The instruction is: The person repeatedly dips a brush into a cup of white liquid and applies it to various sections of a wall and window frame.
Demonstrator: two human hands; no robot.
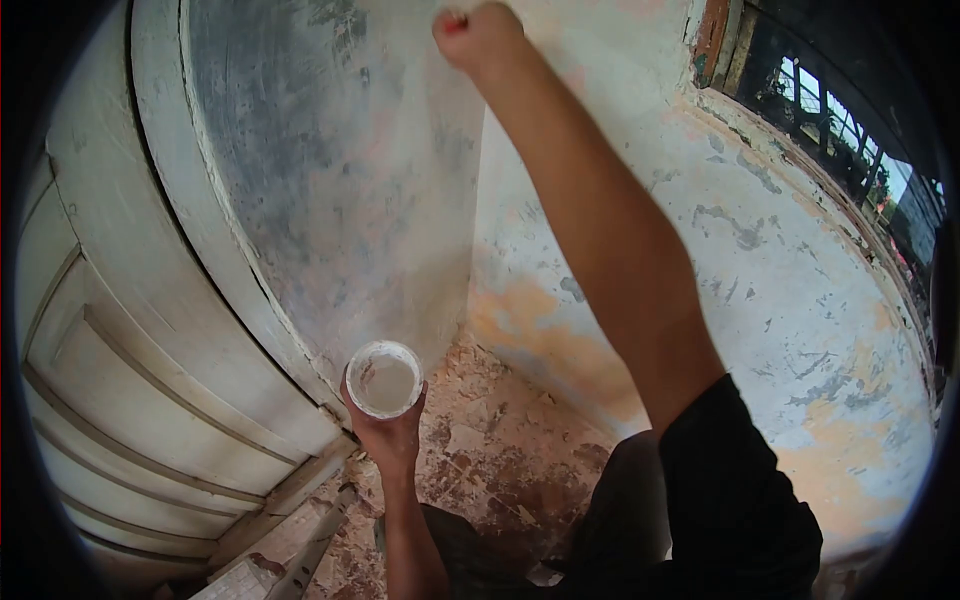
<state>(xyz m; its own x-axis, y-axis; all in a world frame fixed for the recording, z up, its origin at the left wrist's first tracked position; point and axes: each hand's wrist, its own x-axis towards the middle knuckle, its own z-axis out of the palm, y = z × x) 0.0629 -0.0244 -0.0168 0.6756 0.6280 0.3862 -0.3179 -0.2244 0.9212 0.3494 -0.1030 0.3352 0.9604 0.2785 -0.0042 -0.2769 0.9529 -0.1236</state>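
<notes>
Curled around a white tub (384, 414) just below and left of the frame's centre, the left hand (392, 436) grips what looks a light, stiff vessel, best cupped beneath its smeared rim, as the right hand (484, 36), top centre, clenches a red object (456, 22).

The right grip (482, 38) mostly hides a small red object (456, 22), too blurred to identify.

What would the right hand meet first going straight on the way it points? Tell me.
Most likely the grey-blotched wall beside the panelled door: the raised right hand points up and left toward it, though one view leaves any gap unclear.
</notes>
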